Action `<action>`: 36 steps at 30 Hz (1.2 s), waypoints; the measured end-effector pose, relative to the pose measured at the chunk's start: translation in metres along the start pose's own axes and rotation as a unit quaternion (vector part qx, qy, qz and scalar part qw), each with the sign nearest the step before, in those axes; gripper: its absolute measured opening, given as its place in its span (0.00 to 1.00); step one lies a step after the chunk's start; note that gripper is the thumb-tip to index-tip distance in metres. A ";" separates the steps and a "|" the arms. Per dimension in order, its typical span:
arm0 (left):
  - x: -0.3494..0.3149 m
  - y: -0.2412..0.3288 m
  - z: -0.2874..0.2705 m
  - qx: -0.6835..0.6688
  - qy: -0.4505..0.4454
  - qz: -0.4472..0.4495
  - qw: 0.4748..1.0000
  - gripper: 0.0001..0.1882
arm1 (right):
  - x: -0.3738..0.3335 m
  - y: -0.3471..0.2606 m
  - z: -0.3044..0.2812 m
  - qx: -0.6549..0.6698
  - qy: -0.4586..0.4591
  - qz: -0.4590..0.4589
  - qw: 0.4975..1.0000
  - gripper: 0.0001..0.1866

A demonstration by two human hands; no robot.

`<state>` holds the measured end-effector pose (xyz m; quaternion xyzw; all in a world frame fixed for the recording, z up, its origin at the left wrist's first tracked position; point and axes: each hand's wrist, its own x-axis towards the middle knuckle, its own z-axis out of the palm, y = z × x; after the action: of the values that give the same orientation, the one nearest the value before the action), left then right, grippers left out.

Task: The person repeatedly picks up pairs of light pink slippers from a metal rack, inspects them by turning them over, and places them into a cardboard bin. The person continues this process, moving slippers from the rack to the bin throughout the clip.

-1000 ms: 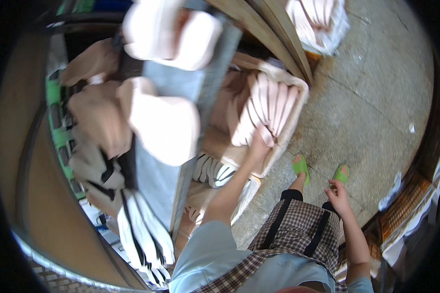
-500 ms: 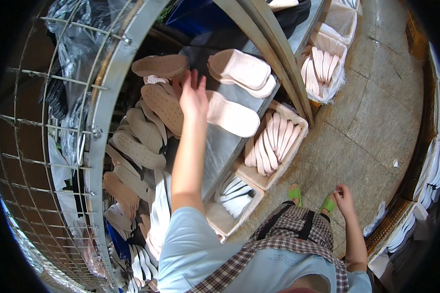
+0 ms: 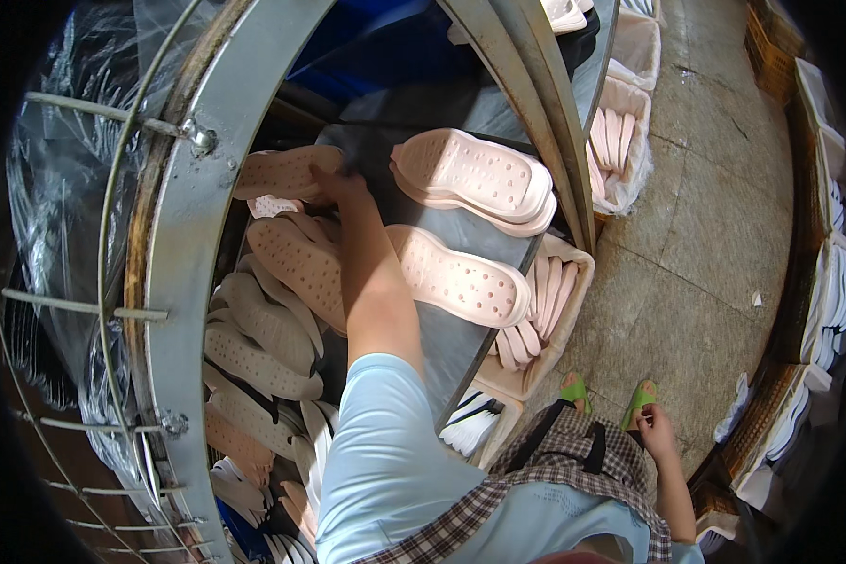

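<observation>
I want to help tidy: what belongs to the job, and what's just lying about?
Seemingly the job's: left hand; pink sole at its fingers; pink soles on grey bench.

Probably just lying about: white scrap on floor; clear plastic by the wire mesh.

Shaded there, the bare left hand was obscured; whether the long, dimpled, pink sole was gripped couldn't be told!

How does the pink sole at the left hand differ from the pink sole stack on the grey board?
The sole lies in shade, while the stack is mostly brightly lit. The left hand overlaps one end of the sole; no hand covers the stack. Both are pink with small dimples.
</observation>
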<state>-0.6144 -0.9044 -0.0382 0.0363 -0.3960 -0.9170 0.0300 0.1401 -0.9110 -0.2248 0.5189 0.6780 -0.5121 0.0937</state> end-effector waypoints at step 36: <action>-0.572 0.262 -0.104 0.137 -0.064 -0.391 0.908 0.28 | -0.060 -0.302 -0.048 0.575 -0.543 -0.158 0.591 0.42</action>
<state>-0.0282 -1.1105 0.1060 0.1334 -0.4730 -0.7924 -0.3614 -0.0551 -0.8903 0.0171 -0.0250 0.1376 -0.9892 0.0442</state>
